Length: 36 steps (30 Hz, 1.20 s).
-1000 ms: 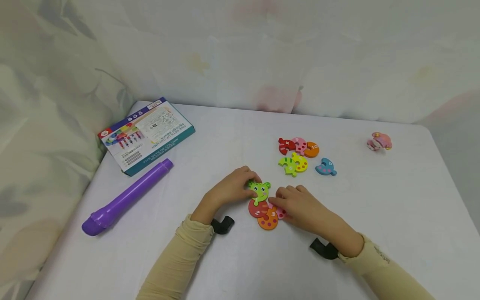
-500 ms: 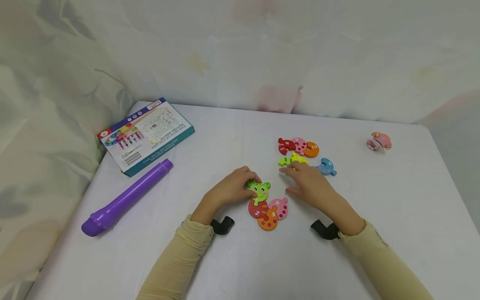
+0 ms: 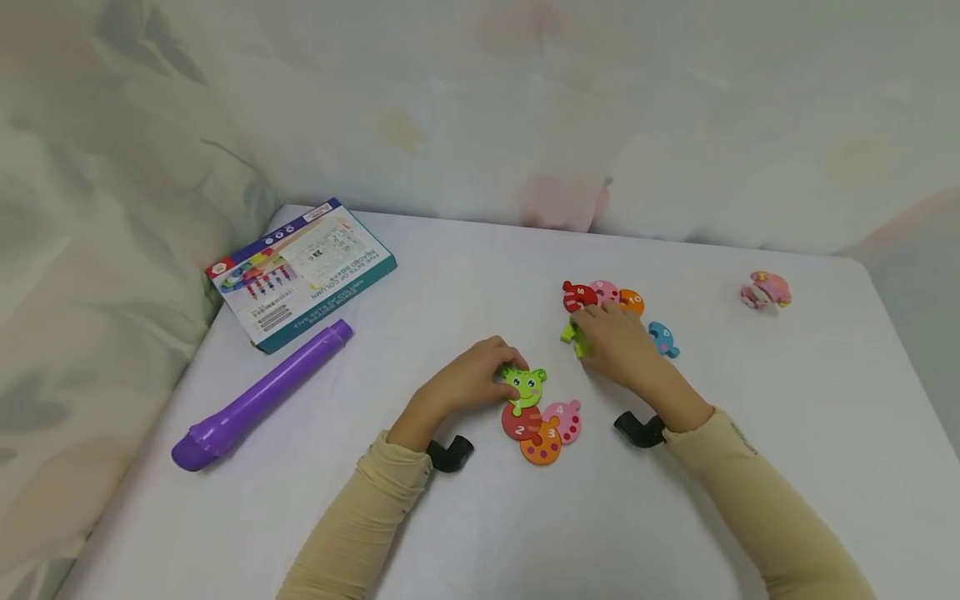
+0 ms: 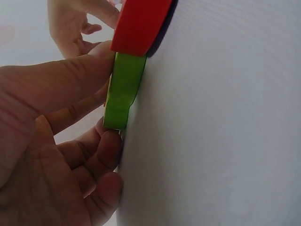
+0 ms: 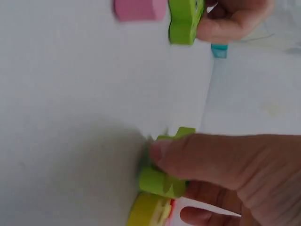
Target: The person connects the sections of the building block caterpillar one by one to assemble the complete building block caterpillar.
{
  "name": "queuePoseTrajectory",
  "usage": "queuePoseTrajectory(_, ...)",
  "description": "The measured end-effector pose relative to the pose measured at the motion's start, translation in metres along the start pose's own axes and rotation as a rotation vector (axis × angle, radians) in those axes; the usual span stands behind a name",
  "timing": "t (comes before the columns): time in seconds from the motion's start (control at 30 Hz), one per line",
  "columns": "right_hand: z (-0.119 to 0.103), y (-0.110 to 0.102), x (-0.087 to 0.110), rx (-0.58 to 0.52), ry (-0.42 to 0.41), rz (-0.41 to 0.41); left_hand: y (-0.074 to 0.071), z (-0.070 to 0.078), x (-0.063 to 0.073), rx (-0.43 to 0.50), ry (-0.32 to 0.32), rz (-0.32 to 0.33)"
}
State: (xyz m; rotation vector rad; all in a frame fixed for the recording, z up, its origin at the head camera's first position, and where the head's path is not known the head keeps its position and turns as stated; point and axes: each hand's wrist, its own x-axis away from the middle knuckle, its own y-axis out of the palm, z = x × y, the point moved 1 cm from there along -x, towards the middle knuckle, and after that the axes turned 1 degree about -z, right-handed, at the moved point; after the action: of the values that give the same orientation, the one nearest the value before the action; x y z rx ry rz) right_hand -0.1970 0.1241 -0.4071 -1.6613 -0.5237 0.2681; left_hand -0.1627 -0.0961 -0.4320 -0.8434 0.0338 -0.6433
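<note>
My left hand [image 3: 471, 377] grips the edge of a green caterpillar-head puzzle piece [image 3: 530, 388] with a smiling face. Joined below it are a red piece marked 2 [image 3: 516, 423], an orange piece marked 3 [image 3: 540, 453] and a pink piece marked 4 [image 3: 564, 423]. My right hand [image 3: 618, 343] is over the loose pieces farther back, its thumb and fingers around a green puzzle piece [image 5: 157, 182]. A yellow piece [image 5: 143, 209] lies beside that one in the right wrist view; the hand hides it in the head view.
Behind my right hand lie red [image 3: 577, 295], pink [image 3: 604, 290] and orange [image 3: 632, 301] pieces, with a blue piece [image 3: 663, 340] to the right. A purple microphone-shaped toy [image 3: 262, 398] and a flat box [image 3: 303, 271] are at left. A pink figurine [image 3: 768, 290] stands far right.
My right hand has left the pink piece marked 4, moved back to the loose pieces and taken hold of the green one. My left hand stays on the caterpillar head. The head view shifted slightly.
</note>
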Motion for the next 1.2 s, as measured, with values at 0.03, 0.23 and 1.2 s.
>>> queuePoseTrajectory(0.03, -0.001, -0.001, 0.003, -0.012, -0.009, -0.009, 0.0, 0.0, 0.0, 0.001, -0.006, -0.002)
queuePoseTrajectory(0.23, -0.005, -0.004, 0.036, -0.067, -0.099, -0.019, -0.001, 0.001, -0.001, -0.006, -0.013, 0.006)
queuePoseTrajectory(1.2, -0.021, 0.021, 0.059, -0.003, -0.178, -0.061, 0.001, -0.001, -0.001, -0.011, -0.008, 0.002)
